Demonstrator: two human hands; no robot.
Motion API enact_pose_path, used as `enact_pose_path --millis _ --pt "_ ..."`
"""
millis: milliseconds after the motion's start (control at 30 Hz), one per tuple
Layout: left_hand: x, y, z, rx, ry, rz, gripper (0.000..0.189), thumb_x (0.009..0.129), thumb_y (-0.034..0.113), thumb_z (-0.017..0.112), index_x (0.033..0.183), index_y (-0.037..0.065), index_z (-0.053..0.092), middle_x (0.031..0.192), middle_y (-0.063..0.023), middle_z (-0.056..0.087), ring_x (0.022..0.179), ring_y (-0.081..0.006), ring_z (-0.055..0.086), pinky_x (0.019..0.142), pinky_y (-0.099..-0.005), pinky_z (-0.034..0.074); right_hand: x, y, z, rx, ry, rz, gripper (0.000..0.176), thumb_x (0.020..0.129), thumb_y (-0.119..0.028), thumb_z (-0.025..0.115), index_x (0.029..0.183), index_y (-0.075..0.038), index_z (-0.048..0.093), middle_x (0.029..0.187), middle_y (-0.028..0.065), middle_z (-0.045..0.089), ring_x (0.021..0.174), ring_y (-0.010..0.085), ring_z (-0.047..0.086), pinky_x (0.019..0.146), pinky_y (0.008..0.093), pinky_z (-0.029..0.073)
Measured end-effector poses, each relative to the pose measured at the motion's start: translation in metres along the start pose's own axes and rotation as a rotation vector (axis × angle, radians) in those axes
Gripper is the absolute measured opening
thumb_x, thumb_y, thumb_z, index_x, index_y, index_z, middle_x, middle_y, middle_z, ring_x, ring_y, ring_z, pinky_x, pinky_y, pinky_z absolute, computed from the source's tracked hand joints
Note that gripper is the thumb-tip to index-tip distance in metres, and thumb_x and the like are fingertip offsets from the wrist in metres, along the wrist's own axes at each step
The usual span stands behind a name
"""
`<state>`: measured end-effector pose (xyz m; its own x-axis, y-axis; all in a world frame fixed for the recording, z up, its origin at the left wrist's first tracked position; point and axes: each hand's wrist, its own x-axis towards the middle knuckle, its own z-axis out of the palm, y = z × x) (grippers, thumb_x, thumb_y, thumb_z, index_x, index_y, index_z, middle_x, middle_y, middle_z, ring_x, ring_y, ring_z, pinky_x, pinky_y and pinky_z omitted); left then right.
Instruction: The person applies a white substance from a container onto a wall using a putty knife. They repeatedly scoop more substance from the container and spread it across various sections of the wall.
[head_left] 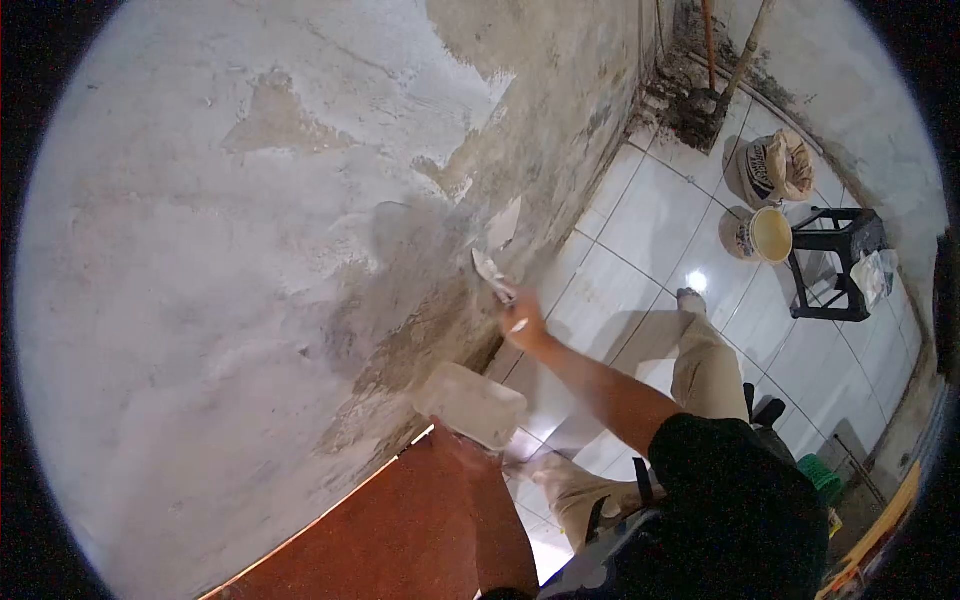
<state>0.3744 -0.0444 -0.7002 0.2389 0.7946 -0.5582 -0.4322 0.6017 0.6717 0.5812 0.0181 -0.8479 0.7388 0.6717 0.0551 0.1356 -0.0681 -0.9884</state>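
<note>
Whitish scraper point(487, 270) — right grip point(523, 318) clamped around its handle — near the patchy wall point(200, 260).

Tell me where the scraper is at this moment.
In the head view, the scraper is near the centre, in the right hand, close to the wall.

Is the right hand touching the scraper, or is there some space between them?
Touching. The head view shows the right hand closed around the handle end of the scraper, with the blade extending beyond the fingers.
</note>
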Motion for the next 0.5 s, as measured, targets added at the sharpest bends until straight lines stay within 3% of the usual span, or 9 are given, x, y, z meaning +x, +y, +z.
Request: enact_pose_path --millis 67,100,133,200,267,367,433,467,500 --pt "0.006 -0.002 0.002 -0.043 -0.059 -0.039 0.064 0.091 0.054 0.047 0.136 0.01 0.037 0.132 -0.0113 0.047 0.119 -0.0306 0.047 0.099 -0.0484 0.041 0.022 -0.039 -0.053 -0.008 -0.108 0.151 0.026 0.085 -0.011 0.057 0.108 0.0 0.06 0.101 0.0187 0.062 0.096 0.033 0.058 0.082 0.0395 0.044" --pt "0.01 -0.006 0.01 -0.003 -0.023 0.056 0.063 0.091 0.054 0.048 0.136 0.011 0.037 0.13 -0.0101 0.048 0.118 -0.03 0.048 0.099 -0.0476 0.042 0.033 -0.057 -0.076 -0.016 -0.211 0.309 0.024 0.085 -0.008 0.056 0.107 0.001 0.061 0.101 0.0164 0.065 0.096 0.0309 0.06 0.082 0.0385 0.046" --pt "0.017 -0.009 0.02 0.031 0.011 0.152 0.063 0.091 0.055 0.048 0.136 0.012 0.038 0.128 -0.0089 0.049 0.117 -0.0293 0.049 0.099 -0.0467 0.042 0.04 -0.052 -0.083 -0.023 -0.196 0.294 0.024 0.085 -0.008 0.056 0.107 0.001 0.061 0.101 0.0164 0.065 0.096 0.0309 0.06 0.082 0.0385 0.046" --pt "0.011 0.0 0.066 -0.024 -0.039 0.108 0.063 0.091 0.055 0.047 0.136 0.012 0.038 0.129 -0.0085 0.049 0.117 -0.0287 0.049 0.099 -0.0461 0.042 0.047 -0.012 -0.079 0.282 0.05 0.368 0.023 0.086 -0.006 0.054 0.106 0.0 0.062 0.097 0.0118 0.068 0.088 0.0261 0.064 0.075 0.037 0.049" --pt "0.01 0.001 0.075 -0.073 -0.065 0.062 0.063 0.091 0.056 0.046 0.136 0.012 0.038 0.129 -0.0081 0.048 0.117 -0.0281 0.048 0.099 -0.0455 0.042 0.061 0.027 -0.083 0.372 0.052 0.517 0.022 0.089 -0.01 0.054 0.108 -0.002 0.063 0.097 0.0077 0.069 0.085 0.025 0.064 0.074 0.0371 0.051" --pt "0.028 -0.014 0.026 -0.089 -0.228 0.113 0.063 0.091 0.056 0.045 0.135 0.012 0.039 0.129 -0.0076 0.048 0.117 -0.0278 0.048 0.099 -0.0456 0.042 0.073 0.077 -0.074 0.725 -0.01 0.738 0.023 0.093 -0.022 0.053 0.11 -0.007 0.061 0.091 0.0051 0.065 0.079 0.0247 0.061 0.072 0.0372 0.051" --pt "0.043 -0.029 -0.038 1.176 -0.161 0.635 0.062 0.092 0.055 0.045 0.135 0.011 0.039 0.129 -0.0073 0.048 0.117 -0.0273 0.048 0.098 -0.0457 0.042 0.077 0.059 -0.068 0.697 -0.021 0.837 0.024 0.094 -0.023 0.053 0.11 -0.007 0.06 0.092 0.0047 0.064 0.079 0.0238 0.061 0.07 0.0395 0.05" --pt "0.031 -0.024 -0.015 1.177 -0.165 0.629 0.062 0.092 0.055 0.045 0.135 0.011 0.039 0.129 -0.0073 0.048 0.117 -0.0273 0.048 0.098 -0.0457 0.042 0.085 0.05 -0.065 0.668 -0.03 0.912 0.025 0.094 -0.025 0.052 0.111 -0.008 0.059 0.092 0.0044 0.063 0.079 0.0229 0.06 0.068 0.0418 0.049" --pt "0.007 -0.011 0.036 0.568 -0.076 0.354 0.062 0.092 0.055 0.045 0.134 0.011 0.04 0.128 -0.0075 0.048 0.116 -0.0273 0.049 0.098 -0.0458 0.042 0.091 0.056 -0.055 0.668 -0.024 0.915 0.025 0.094 -0.025 0.052 0.111 -0.008 0.059 0.092 0.0044 0.063 0.079 0.0229 0.06 0.068 0.0418 0.049"
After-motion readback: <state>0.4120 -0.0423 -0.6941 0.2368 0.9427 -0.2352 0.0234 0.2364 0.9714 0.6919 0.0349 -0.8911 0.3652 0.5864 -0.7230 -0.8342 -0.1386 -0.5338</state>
